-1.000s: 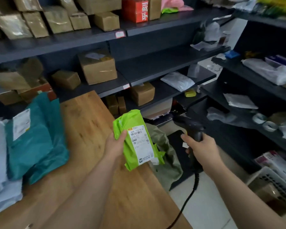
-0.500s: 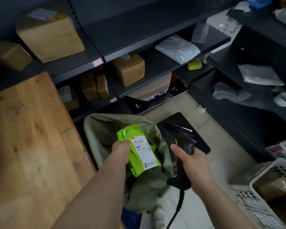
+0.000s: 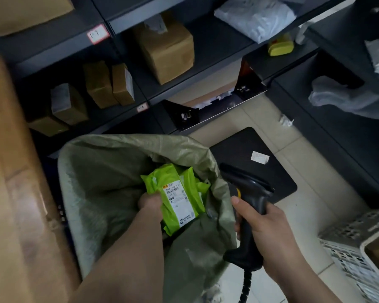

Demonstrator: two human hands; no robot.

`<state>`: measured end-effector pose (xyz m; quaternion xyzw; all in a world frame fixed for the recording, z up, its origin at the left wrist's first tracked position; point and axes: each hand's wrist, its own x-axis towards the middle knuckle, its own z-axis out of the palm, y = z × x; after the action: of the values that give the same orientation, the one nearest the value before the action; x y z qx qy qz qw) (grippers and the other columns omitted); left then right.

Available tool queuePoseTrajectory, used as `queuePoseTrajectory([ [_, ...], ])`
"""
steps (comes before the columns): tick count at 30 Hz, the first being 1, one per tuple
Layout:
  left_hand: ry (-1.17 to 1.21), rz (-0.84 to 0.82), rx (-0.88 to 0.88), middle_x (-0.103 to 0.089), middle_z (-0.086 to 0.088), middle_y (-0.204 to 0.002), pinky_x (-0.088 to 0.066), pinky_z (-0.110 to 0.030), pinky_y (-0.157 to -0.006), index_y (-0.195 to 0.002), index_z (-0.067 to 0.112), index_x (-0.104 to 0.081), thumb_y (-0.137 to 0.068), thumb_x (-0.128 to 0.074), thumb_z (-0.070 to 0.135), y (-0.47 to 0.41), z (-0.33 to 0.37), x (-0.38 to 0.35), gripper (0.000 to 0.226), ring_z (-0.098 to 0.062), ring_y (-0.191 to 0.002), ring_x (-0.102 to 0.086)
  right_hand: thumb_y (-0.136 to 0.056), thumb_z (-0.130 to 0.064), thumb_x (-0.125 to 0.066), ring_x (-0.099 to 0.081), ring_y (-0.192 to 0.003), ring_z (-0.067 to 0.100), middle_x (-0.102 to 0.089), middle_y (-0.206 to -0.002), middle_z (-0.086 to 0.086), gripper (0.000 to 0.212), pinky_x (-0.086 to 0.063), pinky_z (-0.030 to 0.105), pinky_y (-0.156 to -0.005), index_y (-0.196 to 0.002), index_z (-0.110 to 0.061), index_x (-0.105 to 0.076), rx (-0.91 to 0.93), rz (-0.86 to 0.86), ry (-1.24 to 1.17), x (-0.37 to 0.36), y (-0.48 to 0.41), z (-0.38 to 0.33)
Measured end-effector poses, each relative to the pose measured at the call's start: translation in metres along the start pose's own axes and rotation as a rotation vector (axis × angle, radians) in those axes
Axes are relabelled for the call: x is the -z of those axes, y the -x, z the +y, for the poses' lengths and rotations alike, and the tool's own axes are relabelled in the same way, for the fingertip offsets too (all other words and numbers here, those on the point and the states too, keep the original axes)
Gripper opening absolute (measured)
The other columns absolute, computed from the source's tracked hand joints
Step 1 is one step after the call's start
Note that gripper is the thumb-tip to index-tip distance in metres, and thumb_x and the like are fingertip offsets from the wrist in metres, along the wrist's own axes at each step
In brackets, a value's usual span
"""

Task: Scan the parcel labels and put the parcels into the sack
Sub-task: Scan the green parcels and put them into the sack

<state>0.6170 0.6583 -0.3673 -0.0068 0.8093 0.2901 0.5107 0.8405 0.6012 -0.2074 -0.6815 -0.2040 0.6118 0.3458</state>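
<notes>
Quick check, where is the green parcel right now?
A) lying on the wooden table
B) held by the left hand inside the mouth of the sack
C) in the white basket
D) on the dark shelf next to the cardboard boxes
B: the left hand grips the green parcel within the open mouth of the olive sack, while the right hand holds the barcode scanner beside it.

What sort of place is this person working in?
Most likely a parcel depot or pickup point. Dark shelves with edge tags hold taped cardboard boxes, the right hand grips a barcode scanner, and the left hand holds a labelled green parcel in the mouth of a sack.
</notes>
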Motion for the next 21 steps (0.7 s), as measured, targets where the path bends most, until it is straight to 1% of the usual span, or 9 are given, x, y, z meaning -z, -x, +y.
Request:
queuePoseTrajectory([
  [2, -0.034, 0.045, -0.038, -0.064, -0.018, -0.105, -0.05, -0.041, -0.087, -0.119, 0.0, -0.06, -0.096, -0.051, 0.01, -0.011, -0.006, -0.003, 0.026, -0.036, -0.101, -0.062, -0.079, -0.024, -0.074, -0.052, -0.045, 0.02, -0.056, -0.053, 0.012, 0.025, -0.045, 0.031, -0.049, -0.071, -0.006, -0.059, -0.012, -0.011, 0.013, -0.001, -0.005, 0.005],
  [4, -0.088, 0.109, -0.104, -0.065, -0.018, -0.11, -0.05, -0.038, -0.084, -0.117, 0.001, -0.062, -0.095, -0.053, 0.01, -0.02, -0.011, -0.004, 0.025, -0.036, -0.103, -0.063, -0.078, -0.024, -0.075, -0.051, -0.044, 0.021, -0.057, -0.051, 0.012, 0.025, -0.043, 0.031, -0.049, -0.071, -0.006, -0.059, -0.027, -0.013, 0.022, -0.002, -0.009, 0.01],
  [6, -0.155, 0.156, -0.174, -0.067, -0.018, -0.11, -0.052, -0.039, -0.087, -0.112, 0.001, -0.065, -0.092, -0.054, 0.009, -0.028, -0.017, -0.001, 0.024, -0.035, -0.102, -0.064, -0.077, -0.024, -0.076, -0.051, -0.043, 0.021, -0.057, -0.051, 0.012, 0.026, -0.042, 0.03, -0.048, -0.073, -0.005, -0.059, -0.039, -0.01, 0.015, -0.004, -0.012, 0.014],
  [9, -0.365, 0.201, -0.263, -0.068, -0.023, -0.104, -0.053, -0.044, -0.089, -0.1, -0.002, -0.068, -0.087, -0.058, 0.011, -0.039, -0.02, 0.001, 0.022, -0.036, -0.099, -0.065, -0.077, -0.025, -0.076, -0.052, -0.044, 0.021, -0.058, -0.05, 0.012, 0.028, -0.042, 0.03, -0.049, -0.072, -0.004, -0.059, -0.028, -0.011, 0.027, -0.007, -0.013, 0.017],
  [12, -0.507, 0.183, -0.335, -0.069, -0.022, -0.105, -0.052, -0.037, -0.086, -0.102, -0.003, -0.069, -0.085, -0.066, 0.015, -0.04, -0.018, -0.003, 0.024, -0.035, -0.099, -0.065, -0.077, -0.025, -0.076, -0.052, -0.042, 0.021, -0.058, -0.049, 0.014, 0.027, -0.042, 0.029, -0.047, -0.069, -0.004, -0.06, -0.009, -0.01, 0.039, -0.008, -0.015, 0.018],
  [14, -0.552, 0.172, -0.357, -0.069, -0.021, -0.107, -0.047, -0.03, -0.081, -0.103, -0.002, -0.07, -0.085, -0.067, 0.016, -0.043, -0.017, -0.007, 0.025, -0.035, -0.101, -0.064, -0.076, -0.024, -0.076, -0.052, -0.042, 0.022, -0.058, -0.048, 0.014, 0.027, -0.042, 0.029, -0.047, -0.068, -0.004, -0.06, -0.006, 0.001, 0.041, -0.008, -0.018, 0.019],
  [16, -0.608, 0.159, -0.374, -0.069, -0.021, -0.106, -0.045, -0.03, -0.078, -0.101, -0.001, -0.07, -0.084, -0.07, 0.019, -0.048, -0.016, -0.011, 0.026, -0.034, -0.1, -0.065, -0.075, -0.025, -0.077, -0.053, -0.043, 0.023, -0.058, -0.049, 0.015, 0.028, -0.043, 0.031, -0.048, -0.071, -0.003, -0.061, -0.012, 0.005, 0.037, -0.008, -0.021, 0.021],
  [19, -0.663, 0.135, -0.378, -0.07, -0.02, -0.106, -0.052, -0.035, -0.082, -0.1, 0.001, -0.071, -0.081, -0.072, 0.022, -0.054, -0.017, -0.014, 0.028, -0.034, -0.098, -0.066, -0.076, -0.026, -0.076, -0.053, -0.044, 0.023, -0.058, -0.05, 0.015, 0.029, -0.043, 0.031, -0.049, -0.072, -0.002, -0.06, -0.016, 0.007, 0.043, -0.007, -0.021, 0.025],
  [21, -0.657, 0.139, -0.371, -0.069, -0.021, -0.109, -0.05, -0.035, -0.084, -0.104, -0.001, -0.069, -0.083, -0.071, 0.021, -0.049, -0.016, -0.013, 0.031, -0.035, -0.101, -0.065, -0.076, -0.026, -0.076, -0.052, -0.044, 0.023, -0.058, -0.05, 0.015, 0.029, -0.043, 0.033, -0.051, -0.071, -0.003, -0.06, -0.014, 0.01, 0.053, -0.009, -0.017, 0.026],
])
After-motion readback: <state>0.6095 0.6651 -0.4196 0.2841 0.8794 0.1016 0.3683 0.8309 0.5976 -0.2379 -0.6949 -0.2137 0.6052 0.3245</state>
